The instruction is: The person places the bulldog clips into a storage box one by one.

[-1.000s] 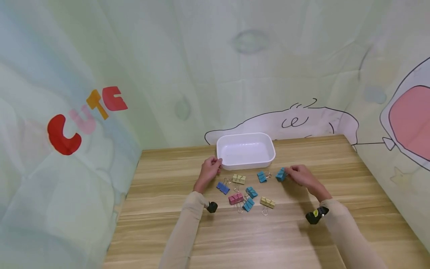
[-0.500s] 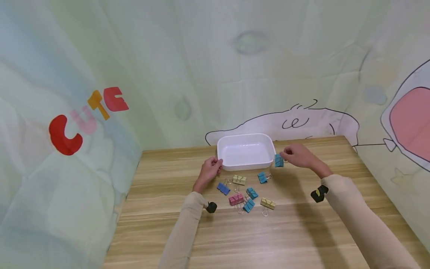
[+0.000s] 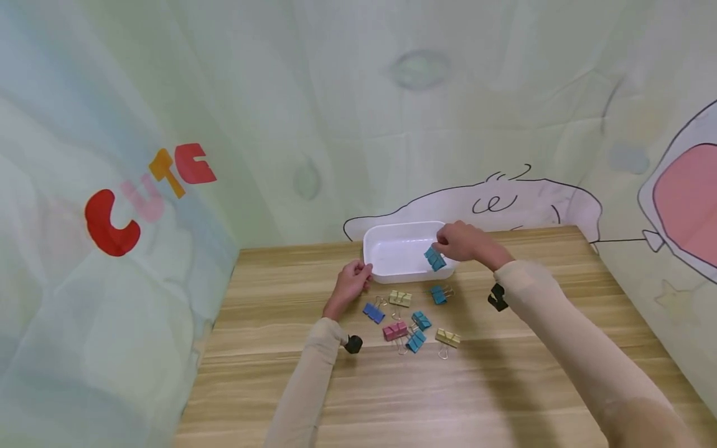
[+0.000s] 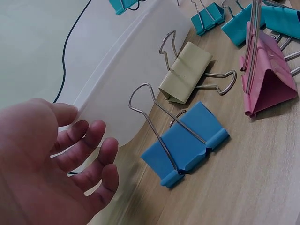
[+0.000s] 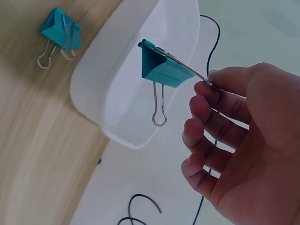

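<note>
Right of centre in the head view, the right hand [image 3: 465, 241] pinches a teal metal binder clip [image 3: 435, 258] by one silver wire handle [image 5: 192, 69] between thumb and forefinger. The clip hangs over the right part of a white, rounded rectangular tray [image 3: 400, 277]. The left hand [image 3: 350, 283] touches the tray's near-left corner, thumb tip at the rim and other fingers loosely bent; whether it pinches the wall or merely rests against it is hard to tell.

Below the tray, in the lower middle of the frame, lie a blue binder clip [image 3: 374, 313], a pale yellow binder clip [image 3: 400, 298], a pink binder clip [image 3: 395, 331] and, farther right, a second yellow binder clip [image 3: 448, 338]. Two teal clips [image 3: 416, 341] sit close beside the pink one; another teal clip [image 3: 439, 295] lies just below the tray's right end. All rest on a wood-grain table [image 3: 252, 323]. A pale green printed curtain [image 3: 336, 124] fills the upper frame.
</note>
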Demonstrator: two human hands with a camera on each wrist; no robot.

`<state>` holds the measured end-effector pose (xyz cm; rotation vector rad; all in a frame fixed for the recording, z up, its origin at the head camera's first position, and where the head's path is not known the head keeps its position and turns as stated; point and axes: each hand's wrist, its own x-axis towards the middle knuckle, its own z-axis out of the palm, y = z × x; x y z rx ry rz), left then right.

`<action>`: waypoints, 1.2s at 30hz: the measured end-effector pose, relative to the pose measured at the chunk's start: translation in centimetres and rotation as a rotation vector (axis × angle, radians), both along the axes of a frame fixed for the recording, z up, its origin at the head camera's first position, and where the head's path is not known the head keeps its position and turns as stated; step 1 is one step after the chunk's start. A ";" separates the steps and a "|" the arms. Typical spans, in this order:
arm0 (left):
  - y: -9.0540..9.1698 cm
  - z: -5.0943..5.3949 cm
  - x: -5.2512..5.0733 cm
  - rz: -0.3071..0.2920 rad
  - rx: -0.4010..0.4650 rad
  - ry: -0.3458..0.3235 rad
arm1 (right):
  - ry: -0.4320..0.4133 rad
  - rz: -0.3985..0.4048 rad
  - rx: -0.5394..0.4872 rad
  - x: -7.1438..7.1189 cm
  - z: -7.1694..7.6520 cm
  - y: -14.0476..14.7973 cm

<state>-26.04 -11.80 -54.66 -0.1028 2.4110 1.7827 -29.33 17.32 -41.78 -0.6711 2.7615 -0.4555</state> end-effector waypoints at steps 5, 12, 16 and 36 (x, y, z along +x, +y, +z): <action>0.0 0.1 -0.1 -0.001 0.007 0.004 | 0.085 -0.014 0.103 -0.8 1.3 -1.5; 0.2 0.2 -0.3 -0.007 0.006 0.003 | 0.114 -0.068 0.152 -0.5 2.1 -2.1; 0.0 0.1 -0.2 0.004 -0.001 -0.005 | 0.081 -0.048 0.139 0.0 2.0 -2.1; 0.0 0.0 0.0 -0.012 -0.026 0.005 | 0.061 0.089 0.024 5.6 -2.5 0.0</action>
